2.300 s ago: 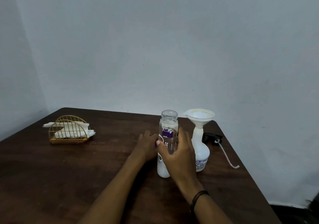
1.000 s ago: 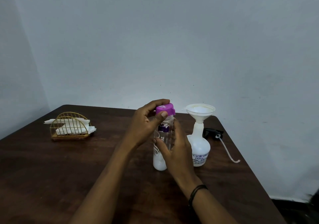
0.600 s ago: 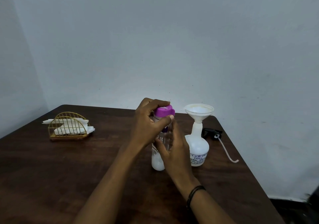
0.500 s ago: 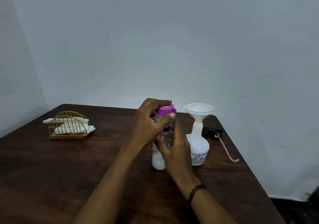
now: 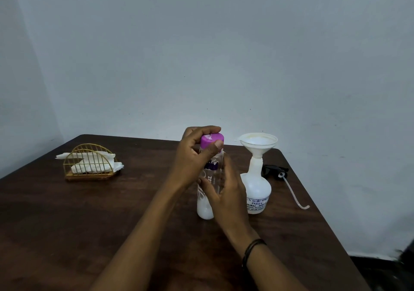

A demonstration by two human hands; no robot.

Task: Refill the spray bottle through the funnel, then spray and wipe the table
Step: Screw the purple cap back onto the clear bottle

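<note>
A clear refill bottle [image 5: 205, 210] with a little white liquid at its bottom stands upright on the dark wooden table [image 5: 67, 223]. My left hand [image 5: 192, 158] grips its purple cap [image 5: 211, 140] from above. My right hand [image 5: 226, 192] wraps the bottle's body. Just to the right stands the white spray bottle [image 5: 256, 192], headless, with a white funnel [image 5: 258, 144] seated in its neck. Its black spray head [image 5: 274, 171] with a long dip tube [image 5: 293, 193] lies on the table behind it.
A gold wire holder [image 5: 89, 165] with white napkins [image 5: 94, 167] sits at the table's far left. The table's right edge runs diagonally close to the spray head. A grey wall rises behind the table.
The bottle was uncapped at first. My left hand brought the purple cap onto its neck and has stayed gripping it, shifting its fingers, while my right hand steadies the body.
</note>
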